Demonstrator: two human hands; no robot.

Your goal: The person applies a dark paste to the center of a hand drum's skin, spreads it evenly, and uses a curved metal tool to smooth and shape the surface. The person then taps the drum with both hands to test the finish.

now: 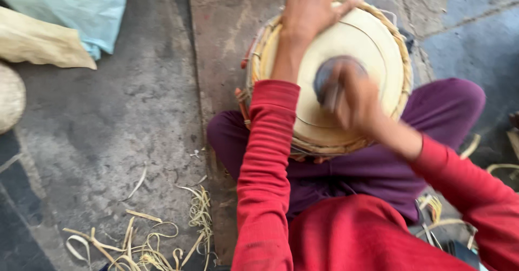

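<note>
Grey concrete floor (pixel 108 130) is seen all around, with pale strips (pixel 146 244) scattered at the lower left. Propped on the purple-trousered lap (pixel 346 174) is a round drum (pixel 373 38) with a woven rim, pretty much filling the middle. Its far edge is gripped by the left hand (pixel 311 9), fingers curled over the rim. Something dark and blurry is clutched in the closed right hand (pixel 351 95) against the drumhead, can't be made out tbh.
</note>
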